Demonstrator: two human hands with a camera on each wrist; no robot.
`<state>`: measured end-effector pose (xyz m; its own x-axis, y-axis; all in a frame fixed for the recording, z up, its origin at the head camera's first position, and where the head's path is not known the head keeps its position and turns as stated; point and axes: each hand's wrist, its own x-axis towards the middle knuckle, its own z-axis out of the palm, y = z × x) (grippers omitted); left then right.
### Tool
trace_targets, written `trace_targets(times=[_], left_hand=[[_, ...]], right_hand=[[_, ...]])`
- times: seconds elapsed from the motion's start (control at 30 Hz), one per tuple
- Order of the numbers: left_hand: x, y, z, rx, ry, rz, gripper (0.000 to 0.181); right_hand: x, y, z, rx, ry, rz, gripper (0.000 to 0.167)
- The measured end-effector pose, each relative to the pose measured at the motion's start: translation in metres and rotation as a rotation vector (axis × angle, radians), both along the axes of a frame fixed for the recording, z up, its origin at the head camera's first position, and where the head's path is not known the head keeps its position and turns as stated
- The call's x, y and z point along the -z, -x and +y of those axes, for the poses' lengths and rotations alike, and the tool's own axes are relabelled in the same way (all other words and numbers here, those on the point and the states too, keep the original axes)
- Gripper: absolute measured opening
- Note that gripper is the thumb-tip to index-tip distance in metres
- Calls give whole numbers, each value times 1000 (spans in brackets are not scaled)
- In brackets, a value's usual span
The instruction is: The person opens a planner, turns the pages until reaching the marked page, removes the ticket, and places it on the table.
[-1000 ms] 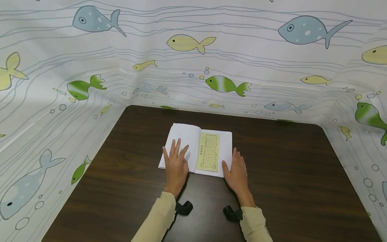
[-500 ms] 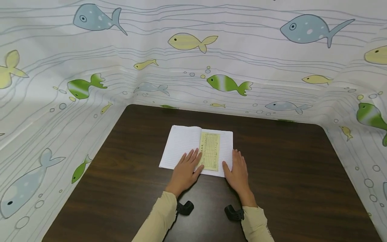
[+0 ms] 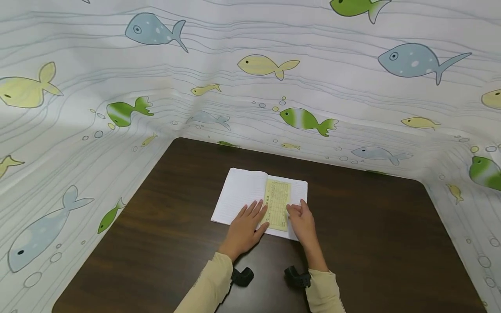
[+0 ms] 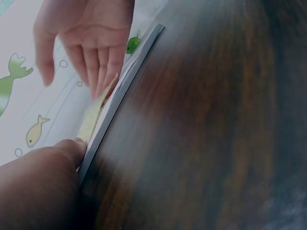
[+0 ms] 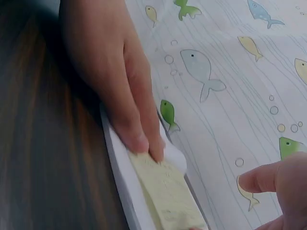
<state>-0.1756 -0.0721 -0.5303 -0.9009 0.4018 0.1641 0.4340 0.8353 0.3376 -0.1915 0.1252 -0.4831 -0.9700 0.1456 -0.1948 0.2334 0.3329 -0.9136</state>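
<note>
An open lined notebook (image 3: pixel 240 191) lies on the dark table with a yellow printed slip (image 3: pixel 277 204) on its right page. My left hand (image 3: pixel 244 226) rests palm down across the notebook's lower middle, its fingertips and thumb on the slip's left edge. At the slip's right edge is my right hand (image 3: pixel 304 224), its fingers bent over the right page. In the left wrist view, my right hand (image 4: pixel 93 38) keeps its thumb apart from its fingers, which point down toward the slip (image 4: pixel 93 115). Whether they touch the slip is unclear.
Dark wood-grain tabletop (image 3: pixel 375 226) surrounds the notebook. A white sheet (image 3: pixel 219 39) printed with fish rises behind the table and along both sides. A black wrist device (image 3: pixel 242 277) is on the left wrist, and another wrist device (image 3: pixel 296 277) is on the right.
My left hand has moved right from the left page onto the slip's edge. My right hand has shifted from the notebook's right edge inward toward the slip, fingers now bent. The head view has tilted.
</note>
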Motion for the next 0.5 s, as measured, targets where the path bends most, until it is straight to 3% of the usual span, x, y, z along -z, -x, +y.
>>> trace_targets(times=[0.13, 0.37, 0.5], left_hand=[[1, -1, 3, 17, 14, -5, 60], [1, 0, 3, 5, 1, 27, 59], [0, 0, 1, -9, -27, 30, 61]], right_hand=[[6, -2, -4, 9, -8, 19, 73], [16, 1, 4, 92, -63, 186, 64], [9, 6, 29, 123, -62, 210, 64]])
